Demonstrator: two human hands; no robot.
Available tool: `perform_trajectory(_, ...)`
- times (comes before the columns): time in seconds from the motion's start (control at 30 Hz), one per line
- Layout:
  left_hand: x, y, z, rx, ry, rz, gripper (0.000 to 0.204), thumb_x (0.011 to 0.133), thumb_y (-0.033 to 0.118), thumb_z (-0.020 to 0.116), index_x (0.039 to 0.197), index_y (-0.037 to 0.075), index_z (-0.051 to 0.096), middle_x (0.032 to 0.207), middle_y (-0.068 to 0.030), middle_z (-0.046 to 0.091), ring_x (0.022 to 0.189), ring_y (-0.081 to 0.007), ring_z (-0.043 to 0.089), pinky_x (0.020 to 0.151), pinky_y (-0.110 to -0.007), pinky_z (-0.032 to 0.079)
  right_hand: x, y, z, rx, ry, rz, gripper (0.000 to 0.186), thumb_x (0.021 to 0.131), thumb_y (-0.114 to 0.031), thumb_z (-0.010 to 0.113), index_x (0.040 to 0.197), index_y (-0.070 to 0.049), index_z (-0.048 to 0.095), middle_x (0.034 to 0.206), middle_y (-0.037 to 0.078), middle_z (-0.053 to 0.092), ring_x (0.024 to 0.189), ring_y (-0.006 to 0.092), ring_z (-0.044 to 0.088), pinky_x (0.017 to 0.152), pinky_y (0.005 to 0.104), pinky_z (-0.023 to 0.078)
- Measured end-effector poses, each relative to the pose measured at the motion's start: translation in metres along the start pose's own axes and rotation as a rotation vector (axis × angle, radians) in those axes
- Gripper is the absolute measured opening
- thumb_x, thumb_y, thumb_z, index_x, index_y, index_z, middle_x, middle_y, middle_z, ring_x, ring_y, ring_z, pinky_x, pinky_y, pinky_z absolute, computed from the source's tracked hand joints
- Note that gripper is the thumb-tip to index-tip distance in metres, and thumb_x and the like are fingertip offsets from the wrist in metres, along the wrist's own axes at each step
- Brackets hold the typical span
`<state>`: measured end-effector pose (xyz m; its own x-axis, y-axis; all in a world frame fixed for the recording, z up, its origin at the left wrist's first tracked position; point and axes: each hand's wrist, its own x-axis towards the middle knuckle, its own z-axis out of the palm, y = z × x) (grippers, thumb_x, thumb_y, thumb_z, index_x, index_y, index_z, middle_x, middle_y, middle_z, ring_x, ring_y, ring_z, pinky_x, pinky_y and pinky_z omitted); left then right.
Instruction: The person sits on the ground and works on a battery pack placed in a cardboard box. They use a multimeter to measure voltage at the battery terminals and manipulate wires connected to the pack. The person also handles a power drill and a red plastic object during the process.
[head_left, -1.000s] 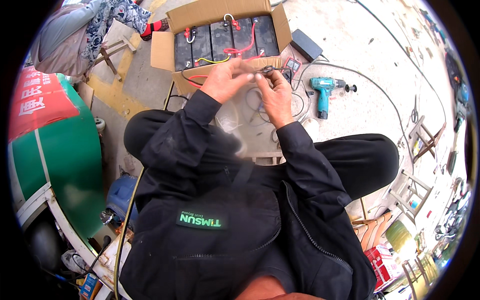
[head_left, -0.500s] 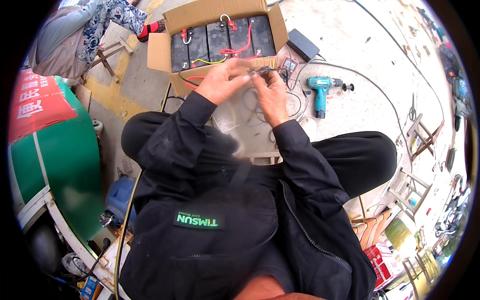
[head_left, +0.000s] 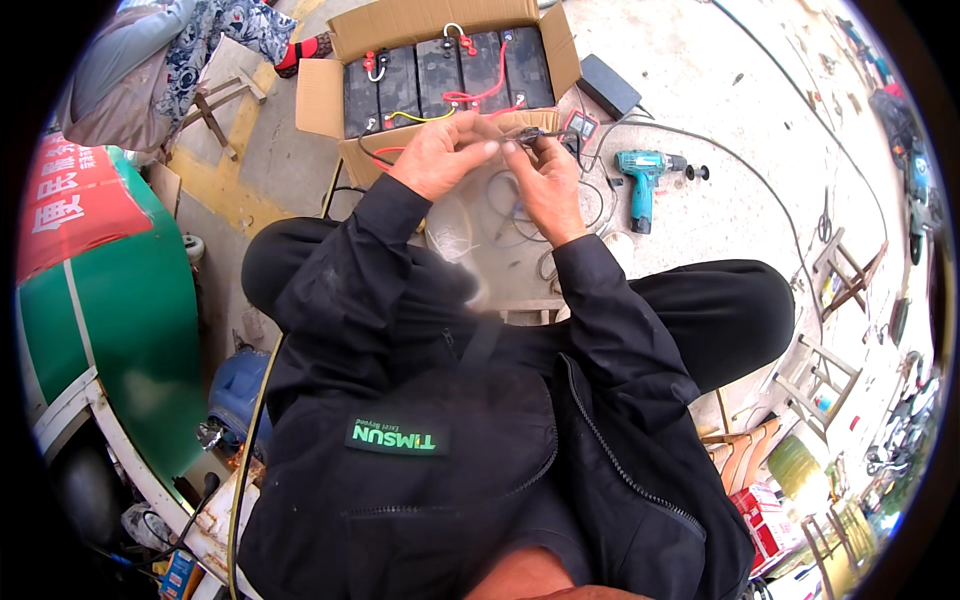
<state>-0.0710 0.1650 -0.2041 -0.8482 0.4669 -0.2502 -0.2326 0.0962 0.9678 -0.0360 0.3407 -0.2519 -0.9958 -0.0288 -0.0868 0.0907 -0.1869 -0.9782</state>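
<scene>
My left hand [head_left: 443, 155] and my right hand [head_left: 547, 190] are raised close together in front of the open battery box. In my right hand's fingers is a dark cable end [head_left: 530, 134], its fine detail too small to tell. The left thumb and fingers are drawn together at its near side, and whatever they grip is hidden. Just beyond my hands, the cardboard box [head_left: 318, 98] holds several black batteries [head_left: 436, 80] joined by short red, white and yellow wires. A loop of thin cable [head_left: 603, 205] hangs or lies below my right hand.
A teal cordless drill [head_left: 641, 188] lies right of my hands. Beyond it are a red meter [head_left: 580, 125] and a black power brick [head_left: 609, 86]. Small wooden stools [head_left: 818, 385] stand far right. A green cart [head_left: 130, 330] is at left, with another person's sleeve [head_left: 135, 70] above.
Both hands stay raised around the cable end. The fingertips shift only slightly, with the left fingers drawn a little closer to the right thumb. The box and drill sit still.
</scene>
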Motion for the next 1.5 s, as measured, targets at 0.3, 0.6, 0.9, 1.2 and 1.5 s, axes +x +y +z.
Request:
perform_trajectory(0.3,0.004,-0.005,0.018,0.623,0.267,0.177,0.012,0.088,0.004,0.063,0.1,0.003,0.065,0.09,-0.0094,0.07,0.089,-0.0153,0.067,0.077,-0.029,0.052,-0.007,-0.019,-0.013,0.033,-0.073,0.325,0.025,0.093,-0.024,0.067,0.101,-0.001,0.064,0.085,0.002,0.063,0.072,0.0086,0.057,0.074,0.024,0.049)
perform_trajectory(0.6,0.013,-0.038,0.026,1.06,0.288,0.435,0.012,0.081,0.007,0.069,0.092,0.004,0.064,0.083,-0.0124,0.067,0.08,-0.0318,0.065,0.078,-0.038,0.053,-0.008,-0.035,-0.015,0.603,0.092,0.677,0.055,0.099,-0.049,0.05,0.114,0.003,0.06,0.104,0.013,0.066,0.092,0.0198,0.064,0.081,0.035,0.054)
perform_trajectory(0.9,0.007,-0.016,0.017,0.39,0.257,0.026,0.027,0.09,0.016,0.069,0.106,-0.005,0.066,0.092,-0.007,0.07,0.086,-0.0106,0.064,0.078,-0.027,0.051,-0.003,0.015,-0.041,-0.203,-0.259,0.492,0.056,0.09,-0.021,0.061,0.138,0.001,0.045,0.135,0.016,0.052,0.121,0.0247,0.055,0.097,0.0378,0.046)
perform_trajectory(1.2,0.001,-0.014,-0.002,0.289,0.066,-0.137,0.027,0.092,0.015,0.061,0.108,-0.007,0.062,0.095,-0.0099,0.07,0.088,-0.0121,0.065,0.078,-0.028,0.051,0.006,-0.015,-0.009,0.277,-0.281,0.061,0.068,0.083,-0.003,0.069,0.145,0.001,0.041,0.138,0.012,0.051,0.126,0.0183,0.049,0.104,0.0311,0.04)
perform_trajectory(1.5,0.001,-0.011,0.018,0.956,0.4,0.263,0.013,0.085,0.012,0.066,0.097,0.006,0.066,0.083,-0.0109,0.07,0.079,-0.0261,0.069,0.093,-0.042,0.049,0.001,-0.014,-0.014,0.03,-0.2,0.349,0.043,0.086,-0.022,0.075,0.117,0.004,0.062,0.103,0.007,0.066,0.086,0.0107,0.061,0.075,0.0267,0.052)
